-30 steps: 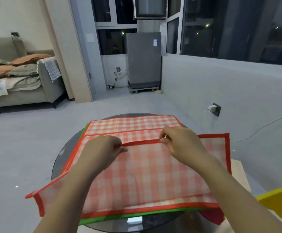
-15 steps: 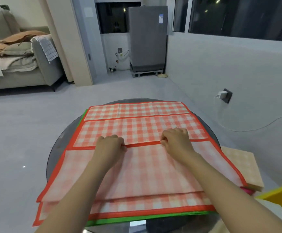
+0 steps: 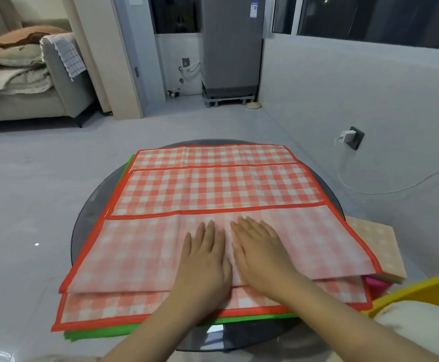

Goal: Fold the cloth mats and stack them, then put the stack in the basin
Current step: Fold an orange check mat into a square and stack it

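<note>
Both flat, the left hand (image 3: 204, 259) and right hand (image 3: 261, 253) press the top red-checked mat's (image 3: 213, 192) first fold; other mats, stacking and the basin (image 3: 419, 291) remain.

Both hands, left hand (image 3: 204, 259) and right hand (image 3: 261, 253), lie side by side on the folded mat (image 3: 140, 252), which tops the mat pile (image 3: 213, 189) on the worktop (image 3: 90, 212); the basin (image 3: 422, 291) sits near right.

head view, looking down, close above table (image 3: 87, 212)
</note>
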